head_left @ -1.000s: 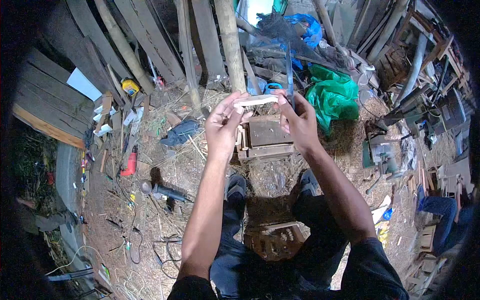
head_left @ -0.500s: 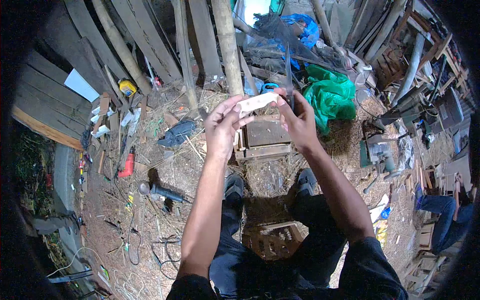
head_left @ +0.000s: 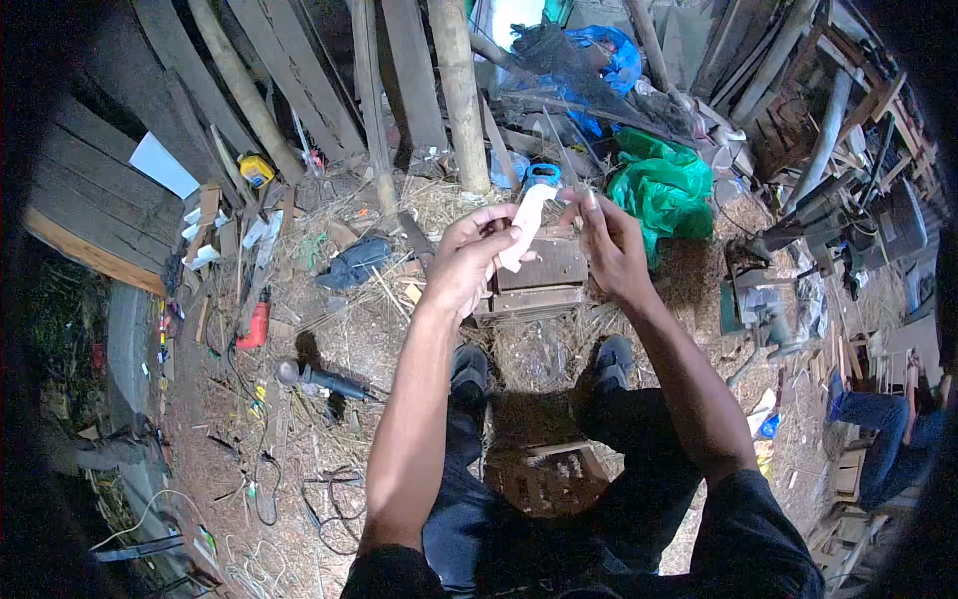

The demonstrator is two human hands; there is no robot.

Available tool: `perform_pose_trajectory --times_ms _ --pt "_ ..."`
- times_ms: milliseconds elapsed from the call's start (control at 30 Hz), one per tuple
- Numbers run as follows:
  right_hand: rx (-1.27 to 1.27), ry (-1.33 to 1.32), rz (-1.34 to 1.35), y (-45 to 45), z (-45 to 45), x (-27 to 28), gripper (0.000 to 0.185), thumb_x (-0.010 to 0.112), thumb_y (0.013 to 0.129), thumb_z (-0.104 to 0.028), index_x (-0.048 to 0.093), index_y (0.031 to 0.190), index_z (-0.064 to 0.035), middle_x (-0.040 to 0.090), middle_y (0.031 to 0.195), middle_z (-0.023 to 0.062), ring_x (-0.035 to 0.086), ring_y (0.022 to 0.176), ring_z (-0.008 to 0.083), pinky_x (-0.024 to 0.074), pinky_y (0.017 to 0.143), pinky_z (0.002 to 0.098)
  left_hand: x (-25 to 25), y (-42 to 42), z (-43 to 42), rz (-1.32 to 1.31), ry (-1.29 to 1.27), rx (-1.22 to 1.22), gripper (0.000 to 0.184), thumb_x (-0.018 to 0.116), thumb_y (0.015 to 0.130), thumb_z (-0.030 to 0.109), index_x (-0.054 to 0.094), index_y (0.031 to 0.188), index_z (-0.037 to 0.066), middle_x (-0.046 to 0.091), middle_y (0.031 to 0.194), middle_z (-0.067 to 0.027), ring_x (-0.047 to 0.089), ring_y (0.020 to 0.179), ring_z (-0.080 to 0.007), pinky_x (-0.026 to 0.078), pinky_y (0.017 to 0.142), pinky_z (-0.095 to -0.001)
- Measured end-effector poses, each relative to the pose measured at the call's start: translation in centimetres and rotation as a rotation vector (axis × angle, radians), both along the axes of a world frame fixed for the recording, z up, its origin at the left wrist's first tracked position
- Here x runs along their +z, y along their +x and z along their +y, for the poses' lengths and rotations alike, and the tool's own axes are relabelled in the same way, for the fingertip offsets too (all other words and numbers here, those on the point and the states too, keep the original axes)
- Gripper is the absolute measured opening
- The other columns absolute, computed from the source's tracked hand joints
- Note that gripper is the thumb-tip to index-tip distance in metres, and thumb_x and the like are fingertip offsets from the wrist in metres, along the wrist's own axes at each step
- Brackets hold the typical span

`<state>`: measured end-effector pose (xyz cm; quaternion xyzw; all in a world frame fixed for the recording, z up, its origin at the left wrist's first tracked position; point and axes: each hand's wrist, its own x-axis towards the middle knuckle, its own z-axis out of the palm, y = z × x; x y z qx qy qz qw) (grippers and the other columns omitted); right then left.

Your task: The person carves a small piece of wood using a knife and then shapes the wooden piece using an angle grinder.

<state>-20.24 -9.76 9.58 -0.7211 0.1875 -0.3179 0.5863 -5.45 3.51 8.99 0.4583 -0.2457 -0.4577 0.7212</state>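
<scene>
My left hand [head_left: 471, 258] is closed on a pale carved piece of wood [head_left: 526, 228], pinched between thumb and fingers. The piece stands tilted, its upper end leaning toward my right hand. My right hand [head_left: 614, 248] grips a knife, whose thin blade [head_left: 557, 142] points up and away from me; the handle is mostly hidden by the fingers. Fingertips of that hand are close to the top of the wood; whether they touch it I cannot tell. Both hands are above a low wooden block [head_left: 544, 270] on the ground.
A red drill [head_left: 256, 323] and an angle grinder [head_left: 324, 380] lie at left among cords and wood scraps. A green plastic bag [head_left: 659, 190] is beyond my right hand, with a bench vise [head_left: 766, 314] farther right. Another person's blue-clad leg [head_left: 873, 424] shows at far right.
The wood has turned from nearly level to steeply tilted and sits slightly lower. My right hand has moved a little right and down, and the knife blade now leans left.
</scene>
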Motion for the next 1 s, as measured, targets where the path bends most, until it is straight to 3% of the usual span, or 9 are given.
perform_pose_trajectory --times_ms 233,267,367,467,567,667,767,867,1000 --pt "0.003 -0.111 0.026 -0.6 0.0 -1.0 0.028 0.053 0.096 -0.021 0.061 0.109 0.0023 0.055 0.074 -0.0003 0.047 0.066 0.0061 0.0396 0.058 0.0230 0.8 0.3 0.6 0.166 -0.083 0.166 0.030 0.051 0.083 -0.005 0.044 0.112 -0.007 0.061 0.102 -0.0224 0.064 0.093 -0.0283 0.056 0.082 -0.0373" --pt "0.011 -0.104 0.001 -0.5 -0.1 -1.3 0.027 0.054 0.095 -0.021 0.061 0.108 0.0026 0.055 0.074 -0.0001 0.048 0.066 0.0063 0.0402 0.058 0.0233 0.4 0.5 0.8 0.179 -0.100 0.179 0.030 0.050 0.086 -0.005 0.043 0.115 -0.007 0.057 0.110 -0.0285 0.063 0.099 -0.0349 0.053 0.087 -0.0412" --pt "-0.009 -0.166 0.004 -0.5 0.3 -1.4 0.026 0.057 0.094 -0.021 0.060 0.106 0.0029 0.055 0.075 0.0001 0.049 0.067 0.0067 0.0414 0.059 0.0236 1.0 -0.2 0.7 0.163 -0.097 0.234 0.035 0.051 0.086 -0.005 0.041 0.119 -0.005 0.058 0.109 -0.0261 0.062 0.100 -0.0361 0.054 0.086 -0.0424" --pt "-0.024 -0.139 0.013 -0.1 0.6 -1.7 0.020 0.050 0.097 -0.014 0.059 0.107 0.0002 0.050 0.075 -0.0026 0.045 0.067 0.0047 0.0364 0.059 0.0198 1.0 -0.7 0.5 0.133 -0.104 0.220 0.039 0.052 0.087 -0.004 0.039 0.123 -0.002 0.058 0.109 -0.0227 0.062 0.101 -0.0370 0.054 0.086 -0.0424" --pt "0.014 0.101 -0.043 -0.1 2.0 -0.3 0.020 0.050 0.097 -0.015 0.059 0.107 0.0001 0.052 0.077 -0.0015 0.046 0.068 0.0051 0.0365 0.058 0.0203 1.3 -1.2 0.4 0.131 -0.119 0.230 0.043 0.054 0.086 -0.002 0.037 0.126 0.003 0.060 0.100 -0.0158 0.062 0.102 -0.0315 0.056 0.081 -0.0392" --pt "-0.005 0.117 0.043 0.0 1.9 -1.5 0.029 0.062 0.091 -0.026 0.060 0.101 0.0008 0.048 0.067 -0.0043 0.043 0.062 0.0057 0.0366 0.056 0.0241 0.6 -0.9 0.1 0.198 -0.155 0.305 0.038 0.055 0.088 -0.002 0.042 0.123 0.003 0.062 0.106 -0.0172 0.063 0.100 -0.0304 0.054 0.082 -0.0415" --pt "-0.027 0.042 0.187 0.3 3.4 0.1 0.031 0.061 0.090 -0.032 0.060 0.096 -0.0008 0.046 0.064 -0.0051 0.041 0.061 0.0057 0.0348 0.054 0.0237 -0.1 -1.0 -0.2 0.191 -0.191 0.386 0.031 0.057 0.088 0.000 0.050 0.118 0.005 0.064 0.103 -0.0154 0.064 0.098 -0.0236 0.052 0.083 -0.0391" --pt "0.001 0.097 0.175 0.7 3.3 -0.7 0.033 0.062 0.089 -0.035 0.061 0.092 -0.0022 0.054 0.066 -0.0029 0.045 0.058 0.0053 0.0355 0.053 0.0231 -0.4 -1.5 -0.2 0.127 -0.142 0.327 0.025 0.059 0.088 0.003 0.056 0.112 0.006 0.066 0.102 -0.0141 0.063 0.097 -0.0193 0.050 0.085 -0.0359" --pt "-0.023 0.343 0.122 1.1 2.5 -1.5 0.031 0.064 0.088 -0.034 0.060 0.096 -0.0038 0.058 0.068 -0.0019 0.045 0.054 0.0042 0.0351 0.048 0.0224 -0.2 -1.6 0.3 0.034 -0.008 0.147 0.020 0.061 0.087 0.007 0.054 0.105 0.003 0.065 0.103 -0.0149 0.065 0.091 -0.0194 0.053 0.075 -0.0319"
